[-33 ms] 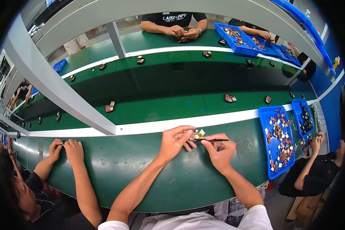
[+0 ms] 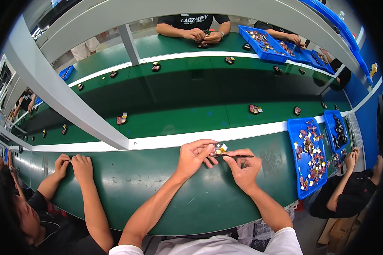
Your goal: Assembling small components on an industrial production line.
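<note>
Between the fingers and thumb of my left hand (image 2: pixel 194 159) is a small part with a dark reddish body and a white-and-yellow tag (image 2: pixel 219 149). My right hand (image 2: pixel 245 169) pinches a slim black tool that looks like tweezers (image 2: pixel 239 156). It lies almost level, and its left end reaches the small part. Whether its tip touches or grips the part is too small to tell. Both hands are raised over the green workbench (image 2: pixel 174 212), close to its white rail.
A blue tray (image 2: pixel 292 146) of small tagged parts stands right of my hands, with a smaller blue tray (image 2: pixel 331 121) of black pieces beyond. Past the rail, a green belt (image 2: pixel 187 121) carries scattered parts. A grey post (image 2: pixel 78 100) rises left. Co-workers' hands (image 2: pixel 81 166) flank the bench.
</note>
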Motion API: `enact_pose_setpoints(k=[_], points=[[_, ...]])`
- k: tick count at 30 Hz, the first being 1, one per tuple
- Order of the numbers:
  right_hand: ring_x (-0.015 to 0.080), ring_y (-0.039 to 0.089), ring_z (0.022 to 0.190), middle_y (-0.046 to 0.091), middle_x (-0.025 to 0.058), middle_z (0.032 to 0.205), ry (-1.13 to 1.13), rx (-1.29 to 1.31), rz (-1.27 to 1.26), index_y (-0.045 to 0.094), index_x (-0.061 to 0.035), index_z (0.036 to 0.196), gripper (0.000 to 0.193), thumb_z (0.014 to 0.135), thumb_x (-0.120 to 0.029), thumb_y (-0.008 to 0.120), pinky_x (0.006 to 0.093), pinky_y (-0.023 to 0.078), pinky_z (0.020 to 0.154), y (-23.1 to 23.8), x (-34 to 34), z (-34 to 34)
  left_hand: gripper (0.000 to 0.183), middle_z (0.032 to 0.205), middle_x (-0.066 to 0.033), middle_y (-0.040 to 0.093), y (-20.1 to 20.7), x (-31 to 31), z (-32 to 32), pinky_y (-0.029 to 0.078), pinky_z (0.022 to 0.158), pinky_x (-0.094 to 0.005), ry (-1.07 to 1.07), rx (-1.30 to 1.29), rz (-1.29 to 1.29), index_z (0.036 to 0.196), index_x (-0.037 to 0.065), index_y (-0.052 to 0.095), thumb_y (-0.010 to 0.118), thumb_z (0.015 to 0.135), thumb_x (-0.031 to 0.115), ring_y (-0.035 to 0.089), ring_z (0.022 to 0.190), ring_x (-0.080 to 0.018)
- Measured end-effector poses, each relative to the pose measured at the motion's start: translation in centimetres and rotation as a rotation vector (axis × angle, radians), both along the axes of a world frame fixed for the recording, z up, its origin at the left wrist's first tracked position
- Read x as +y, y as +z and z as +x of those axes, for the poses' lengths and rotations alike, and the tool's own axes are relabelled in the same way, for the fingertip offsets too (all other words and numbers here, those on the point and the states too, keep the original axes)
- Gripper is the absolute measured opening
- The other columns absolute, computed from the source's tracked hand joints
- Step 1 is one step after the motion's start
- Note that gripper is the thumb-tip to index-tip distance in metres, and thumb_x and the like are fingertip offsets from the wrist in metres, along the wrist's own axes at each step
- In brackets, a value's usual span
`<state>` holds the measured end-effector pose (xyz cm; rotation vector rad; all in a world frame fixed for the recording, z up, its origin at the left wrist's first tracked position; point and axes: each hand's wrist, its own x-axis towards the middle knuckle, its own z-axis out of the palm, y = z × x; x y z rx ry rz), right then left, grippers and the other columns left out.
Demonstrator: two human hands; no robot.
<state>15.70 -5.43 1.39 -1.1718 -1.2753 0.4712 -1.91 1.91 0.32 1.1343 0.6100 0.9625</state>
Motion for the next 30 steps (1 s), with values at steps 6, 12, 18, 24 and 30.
enact_pose_setpoints(k=[6,12,18,24,30], points=[[-0.0018,0.037,0.046,0.072,-0.0004,0.074,-0.014,-0.011,0.01,0.072,0.0005,0.089,0.012,0.083,-0.001,0.083,0.0197,0.025,0.045,0.1,0.0,0.1,0.027,0.094,-0.0172,0.073,0.1,0.0,0.0,0.059,0.055,-0.0285,-0.004,-0.02,-0.007,0.12,-0.008,0.067,0.061,0.103,0.011,0.074,0.07,-0.0222],[-0.0025,0.04,0.049,0.058,-0.0053,0.064,0.043,0.067,-0.084,0.069,-0.0001,0.094,0.016,0.084,0.002,0.081,0.0179,0.025,0.046,0.7,0.1,0.2,0.027,0.086,-0.0125,0.068,-0.4,0.0,-0.1,0.059,0.054,-0.0286,0.004,-0.007,-0.022,0.119,-0.008,0.069,0.06,0.104,0.012,0.074,0.069,-0.0235],[-0.0019,0.041,0.048,0.062,-0.0033,0.068,0.058,0.01,-0.073,0.07,0.0009,0.095,0.017,0.083,0.002,0.081,0.0182,0.027,0.047,0.9,0.1,0.4,0.027,0.085,-0.0118,0.068,-0.4,0.0,0.0,0.059,0.054,-0.0284,0.002,-0.009,-0.013,0.12,-0.008,0.069,0.06,0.104,0.012,0.073,0.069,-0.0229],[0.0011,0.041,0.045,0.073,0.0013,0.08,0.019,-0.117,-0.03,0.073,0.0003,0.087,0.012,0.08,0.0,0.083,0.0215,0.029,0.045,1.1,0.0,0.3,0.027,0.085,-0.0104,0.066,-0.4,0.0,0.1,0.059,0.054,-0.0285,0.0,0.013,-0.024,0.12,-0.008,0.069,0.06,0.104,0.013,0.073,0.068,-0.0227],[0.0044,0.041,0.042,0.077,0.0039,0.088,0.01,-0.274,0.051,0.074,-0.0016,0.085,0.012,0.079,-0.001,0.084,0.0236,0.031,0.043,1.1,-0.1,0.6,0.028,0.088,-0.0119,0.069,-0.2,-0.1,0.1,0.059,0.055,-0.0284,-0.006,0.035,-0.021,0.12,-0.008,0.069,0.06,0.104,0.014,0.072,0.069,-0.021]])
